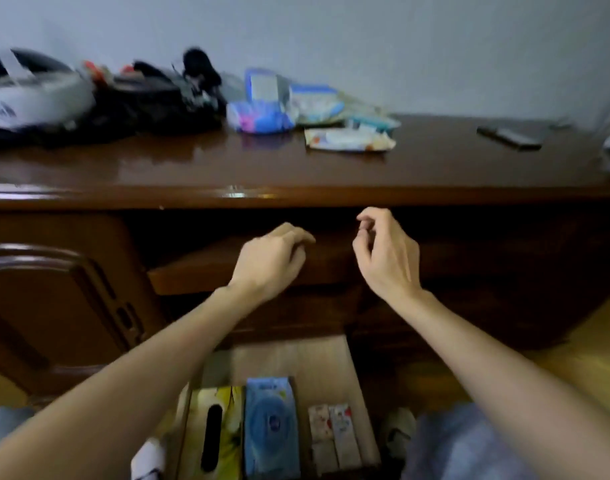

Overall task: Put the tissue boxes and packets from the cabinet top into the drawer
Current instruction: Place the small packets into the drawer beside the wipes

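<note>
Below both wrists, the open drawer point(331, 362) holds a yellow tissue box point(220, 431), a blue packet point(270, 424) and two small white packets point(334, 434) side by side. Both hands are raised in front of the dark recess under the worktop point(158, 168), the left hand point(272, 261) loosely curled and empty, the right hand point(386, 251) half open, fingers bent, holding nothing. Beyond the fingertips, a heap of blue packets point(262, 116) and a flat white packet point(348, 140) lie on the worktop.
</note>
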